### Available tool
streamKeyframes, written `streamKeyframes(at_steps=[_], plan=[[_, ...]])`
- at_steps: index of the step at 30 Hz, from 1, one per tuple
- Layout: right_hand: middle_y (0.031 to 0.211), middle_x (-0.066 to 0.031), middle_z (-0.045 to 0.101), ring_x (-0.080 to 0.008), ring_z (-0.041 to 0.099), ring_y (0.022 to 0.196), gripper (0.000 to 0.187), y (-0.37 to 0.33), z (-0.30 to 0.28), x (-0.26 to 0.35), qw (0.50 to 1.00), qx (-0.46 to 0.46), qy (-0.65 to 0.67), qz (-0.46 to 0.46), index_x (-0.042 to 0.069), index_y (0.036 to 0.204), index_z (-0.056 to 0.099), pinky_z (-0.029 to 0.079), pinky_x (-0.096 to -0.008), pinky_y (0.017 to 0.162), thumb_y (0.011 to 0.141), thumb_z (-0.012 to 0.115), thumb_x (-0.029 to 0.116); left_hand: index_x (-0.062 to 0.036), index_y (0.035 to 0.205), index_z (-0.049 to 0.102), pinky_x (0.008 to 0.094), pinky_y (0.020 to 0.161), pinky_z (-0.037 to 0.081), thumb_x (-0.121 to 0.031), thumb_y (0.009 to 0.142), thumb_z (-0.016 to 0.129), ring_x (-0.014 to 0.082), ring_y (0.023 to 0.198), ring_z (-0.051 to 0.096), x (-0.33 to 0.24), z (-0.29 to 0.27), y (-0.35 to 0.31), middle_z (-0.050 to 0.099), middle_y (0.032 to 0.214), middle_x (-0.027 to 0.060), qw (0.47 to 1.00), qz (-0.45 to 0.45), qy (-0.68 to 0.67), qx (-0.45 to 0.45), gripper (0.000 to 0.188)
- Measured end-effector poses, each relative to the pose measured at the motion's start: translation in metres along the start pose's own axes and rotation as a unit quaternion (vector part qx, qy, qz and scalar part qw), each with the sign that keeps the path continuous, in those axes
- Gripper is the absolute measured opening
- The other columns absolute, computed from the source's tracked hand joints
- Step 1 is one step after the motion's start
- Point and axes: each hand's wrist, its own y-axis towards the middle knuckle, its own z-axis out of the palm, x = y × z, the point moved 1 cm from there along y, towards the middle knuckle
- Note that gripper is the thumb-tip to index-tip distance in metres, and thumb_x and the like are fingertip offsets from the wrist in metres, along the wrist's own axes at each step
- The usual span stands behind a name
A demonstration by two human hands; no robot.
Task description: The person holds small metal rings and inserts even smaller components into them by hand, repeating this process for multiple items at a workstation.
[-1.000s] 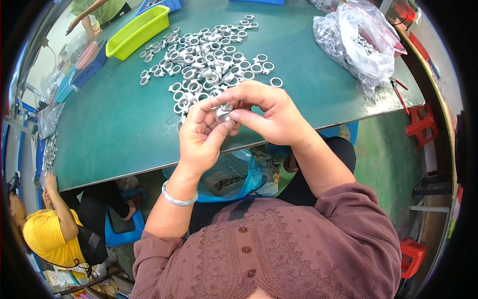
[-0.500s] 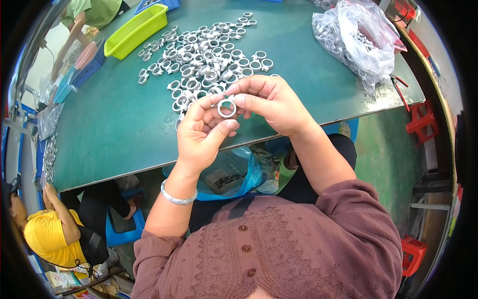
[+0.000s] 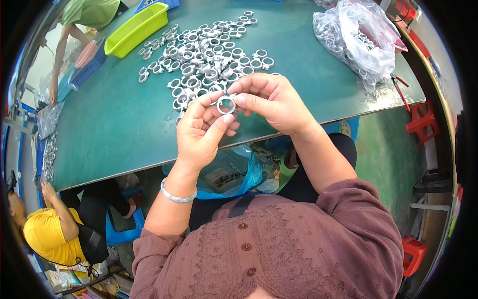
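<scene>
Between my two hands, above the near edge of the green table (image 3: 114, 134), is a silver-grey ring-shaped metal clamp (image 3: 219, 106). My left hand (image 3: 199, 129) has it between thumb and fingers on its left and lower side. With thumb and forefinger, my right hand (image 3: 271, 102) pinches the small lug at the ring's upper right. Just beyond my fingers lies a loose heap of similar ring clamps (image 3: 209, 55), spread across the middle of the table. Fine detail at the lug is hidden by my fingertips.
A yellow-green basket (image 3: 137, 31) stands behind the heap at left. A clear plastic bag of metal parts (image 3: 358, 42) sits at the right, near red-handled pliers (image 3: 400, 89). Below the edge hangs a blue bag (image 3: 234, 172). Co-workers in yellow (image 3: 52, 234) and green (image 3: 92, 12) are at left.
My hands stay almost in place, and the ring has shifted slightly up and left. My left thumb has moved up a little. The green-sleeved co-worker's arm has moved down at the far left.
</scene>
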Motion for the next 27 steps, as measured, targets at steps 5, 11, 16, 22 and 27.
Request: streamKeyframes(at_steps=[5,11,16,22,27], plan=[[0.089,-0.0039,0.059,-0.0091,0.057,0.081,0.014,-0.0009,-0.0005,-0.0018,0.999,0.001,-0.017,-0.052,-0.002,0.095,0.059,0.047,-0.0218,0.072,0.081,0.057,-0.002,0.0025,0.116,0.043,0.0235,0.064,0.052,0.004,0.082,0.055,0.0147,0.076,0.062,0.0014,-0.0011,0.0005,0.061,0.093,0.0114,1.0,-0.002,-0.004,-0.004,0.037],[0.084,-0.0022,0.06,-0.0072,0.056,0.077,0.01,-0.0005,0.0009,-0.0025,0.994,-0.004,-0.044,-0.098,-0.001,0.09,0.06,0.047,-0.0209,0.07,0.08,0.057,-0.001,0.0014,0.116,0.044,0.0245,0.067,0.052,0.002,0.081,0.057,0.0149,0.079,0.061,0.0017,-0.0033,0.0009,0.06,0.095,0.0115,1.0,0.015,0.008,0.012,0.037],[0.083,-0.0026,0.06,-0.0077,0.056,0.076,0.011,-0.0008,-0.0028,0.0008,0.985,0.04,-0.113,-0.122,0.0,0.089,0.061,0.046,-0.0217,0.069,0.078,0.059,-0.001,0.0011,0.118,0.042,0.0241,0.071,0.05,0.002,0.079,0.059,0.0146,0.081,0.06,0.0024,-0.004,0.0009,0.059,0.094,0.0109,0.998,0.049,0.043,-0.01,0.042],[0.082,-0.0019,0.06,-0.0078,0.055,0.077,0.014,-0.0013,-0.0044,-0.0015,0.989,0.038,-0.099,-0.101,0.0,0.091,0.06,0.044,-0.0212,0.069,0.077,0.06,-0.001,0.0007,0.123,0.036,0.0251,0.076,0.049,0.009,0.074,0.062,0.015,0.089,0.058,0.0042,0.0023,-0.0001,0.056,0.099,0.0115,0.988,0.133,0.074,-0.02,0.055],[0.09,-0.0033,0.058,-0.0096,0.056,0.085,0.022,-0.0023,-0.0043,0.0012,0.992,0.044,-0.094,-0.078,-0.003,0.099,0.057,0.046,-0.0231,0.077,0.078,0.058,-0.007,-0.0005,0.124,0.035,0.0249,0.077,0.049,0.01,0.072,0.062,0.0148,0.09,0.058,0.0067,0.0002,-0.0006,0.056,0.101,0.0115,0.985,0.145,0.088,-0.022,0.06]])
